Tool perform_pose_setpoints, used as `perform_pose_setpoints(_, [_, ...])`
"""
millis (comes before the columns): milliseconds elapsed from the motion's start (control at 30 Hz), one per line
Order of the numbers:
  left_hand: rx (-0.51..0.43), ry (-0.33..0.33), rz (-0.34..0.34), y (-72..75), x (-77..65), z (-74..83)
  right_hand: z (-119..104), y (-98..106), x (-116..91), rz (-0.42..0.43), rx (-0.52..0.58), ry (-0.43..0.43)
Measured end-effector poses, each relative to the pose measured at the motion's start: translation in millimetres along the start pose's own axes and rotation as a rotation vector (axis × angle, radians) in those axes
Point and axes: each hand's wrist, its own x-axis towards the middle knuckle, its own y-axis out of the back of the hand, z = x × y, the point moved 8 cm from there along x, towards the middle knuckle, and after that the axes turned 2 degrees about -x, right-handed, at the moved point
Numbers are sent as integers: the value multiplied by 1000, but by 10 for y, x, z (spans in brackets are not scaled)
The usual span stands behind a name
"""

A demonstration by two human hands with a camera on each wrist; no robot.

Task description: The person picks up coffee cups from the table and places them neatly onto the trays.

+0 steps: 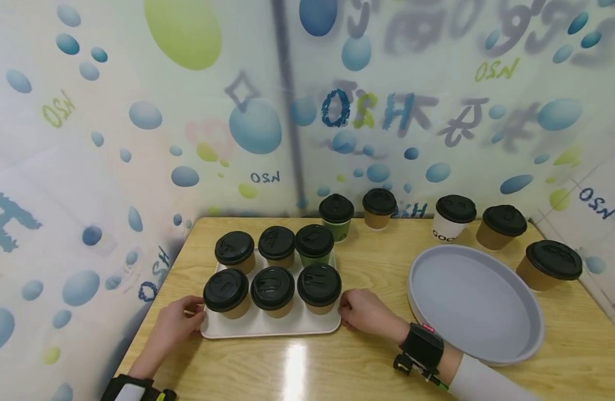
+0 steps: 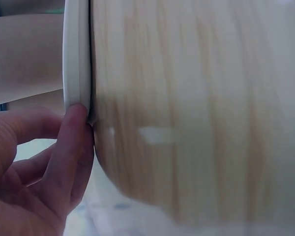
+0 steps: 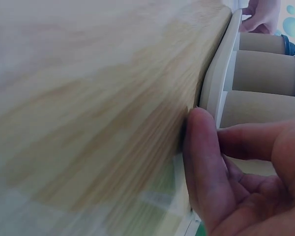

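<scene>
A white rectangular tray lies on the wooden table, carrying two rows of paper cups with black lids. The near row has brown cups, among them the left one and the right one; a green cup stands at the back right. My left hand grips the tray's left edge near its front corner. On the opposite edge my right hand holds the tray between thumb and fingers; in the right wrist view its fingertips are at the rim, beside the cups.
A round grey tray lies at the right. Behind it stand a white cup and brown lidded cups. Along the back edge are a green cup and a brown cup. A patterned curtain hangs behind the table.
</scene>
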Motion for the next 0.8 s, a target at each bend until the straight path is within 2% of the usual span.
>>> perform_pose_setpoints(167, [14, 8, 18, 167, 84, -160, -96, -93, 233, -8, -5, -9])
perform_pose_setpoints(267, [38, 9, 17, 233, 144, -205, -124, -121, 348, -14, 6, -32])
perform_pose_setpoints(467, [157, -19, 70, 365, 279, -195, -207, -167, 552, -4, 33, -38])
perform_pose_setpoints(667, [211, -20, 102, 453, 421, -175, -256, -176, 706, 35, 30, -47])
perform_pose_setpoints(800, [235, -48, 134, 516, 522, -177, -277, -167, 819, 74, 9, -61])
